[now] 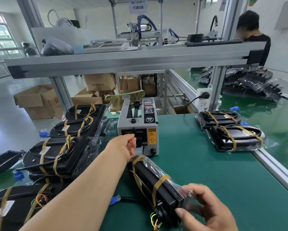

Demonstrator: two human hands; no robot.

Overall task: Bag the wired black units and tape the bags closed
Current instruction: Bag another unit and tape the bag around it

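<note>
Reaching for tape, the left hand (125,144) curls its fingers at the outlet of the tape dispenser (138,127), though I cannot tell if they grip a strip, while the right hand (204,209) clamps its fingers on the bag end of the bagged black unit (153,177) lying on the table (206,164), an end that likely needs tape pressed across it next.

Bare left hand (125,145) and forearm (83,185); bare right hand (205,211).

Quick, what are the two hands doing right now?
Left hand: fingers curled at the tape dispenser outlet; holding tape cannot be told.
Right hand: gripping the bagged black unit.
</note>
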